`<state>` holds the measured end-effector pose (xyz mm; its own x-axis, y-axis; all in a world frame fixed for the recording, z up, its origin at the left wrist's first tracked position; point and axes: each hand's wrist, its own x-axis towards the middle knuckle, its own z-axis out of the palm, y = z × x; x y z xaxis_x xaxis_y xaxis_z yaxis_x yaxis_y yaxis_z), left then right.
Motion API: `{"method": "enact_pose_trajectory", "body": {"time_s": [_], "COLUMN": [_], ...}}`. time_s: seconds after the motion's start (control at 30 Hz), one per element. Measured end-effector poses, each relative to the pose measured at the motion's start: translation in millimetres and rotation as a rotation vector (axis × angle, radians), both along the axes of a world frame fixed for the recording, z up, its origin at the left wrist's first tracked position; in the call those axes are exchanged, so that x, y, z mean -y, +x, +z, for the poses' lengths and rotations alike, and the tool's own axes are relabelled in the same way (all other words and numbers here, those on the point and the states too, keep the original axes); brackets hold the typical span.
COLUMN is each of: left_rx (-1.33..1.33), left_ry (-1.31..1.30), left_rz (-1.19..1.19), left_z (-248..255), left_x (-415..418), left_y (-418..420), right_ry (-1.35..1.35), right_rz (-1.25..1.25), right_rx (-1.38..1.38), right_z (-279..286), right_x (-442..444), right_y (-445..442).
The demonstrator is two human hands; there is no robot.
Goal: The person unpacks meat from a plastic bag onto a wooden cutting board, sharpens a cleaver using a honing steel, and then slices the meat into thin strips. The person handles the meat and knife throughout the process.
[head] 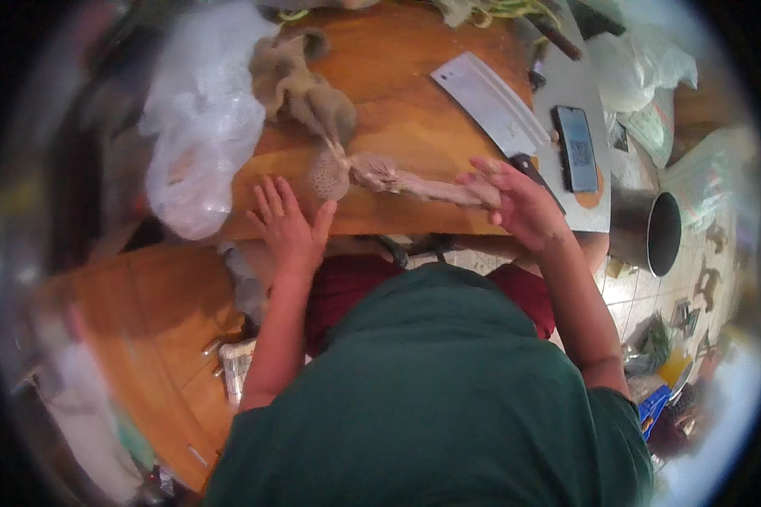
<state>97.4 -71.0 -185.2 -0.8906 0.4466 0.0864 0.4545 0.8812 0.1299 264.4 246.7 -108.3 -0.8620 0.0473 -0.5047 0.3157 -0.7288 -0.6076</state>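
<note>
A length of pale brownish offal, seemingly tripe (406,180), stretches across the wooden table top in a twisted strand. Its rounded piece with a honeycomb texture lies by my left thumb, and greyish-brown folds spread further back to the left. My left hand (290,222) rests at the table's near edge with fingers spread and nothing in it. The strand's right end is in the fingers of my right hand (523,203). Beside that hand lies a cleaver (491,104), its dark handle partly hidden behind my fingers.
Left of the offal sits a translucent white plastic bag (206,127). A phone (576,149) with a lit screen lies on a grey surface (548,108) at right. Below stands a metal pot (647,231) on the tiled floor. A wooden chair or stool (158,336) is at lower left.
</note>
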Motion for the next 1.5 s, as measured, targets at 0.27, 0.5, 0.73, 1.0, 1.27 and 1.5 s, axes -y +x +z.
{"method": "enact_pose_trajectory", "body": {"time_s": [0.27, 0.5, 0.73, 1.0, 1.27, 1.5], "left_rx": [0.258, -0.034, 0.3, 0.815, 0.835, 0.898], "left_ry": [0.58, 0.265, 0.272, 1.389, 1.927, 1.804], "left_rz": [-0.612, -0.697, -0.754, -0.577, -0.77, -0.958], "left_z": [64, 73, 73, 203, 348, 342], "left_x": [-40, -117, -155, -203, -217, -152], "left_y": [47, 6, -7, -30, 2, -92], "right_ry": [0.154, 1.85, 1.864, 1.916, 1.511, 1.437], "right_rz": [-0.246, -0.046, 0.001, -0.061, -0.416, -0.329], "right_rx": [0.014, -0.057, 0.022, -0.164, -0.553, -0.606], "right_z": [-8, -23, -24, -21, 44, 102], "right_x": [-11, -25, -30, -2, 30, -19], "right_y": [-17, 34, 24, 5, -85, -82]}}
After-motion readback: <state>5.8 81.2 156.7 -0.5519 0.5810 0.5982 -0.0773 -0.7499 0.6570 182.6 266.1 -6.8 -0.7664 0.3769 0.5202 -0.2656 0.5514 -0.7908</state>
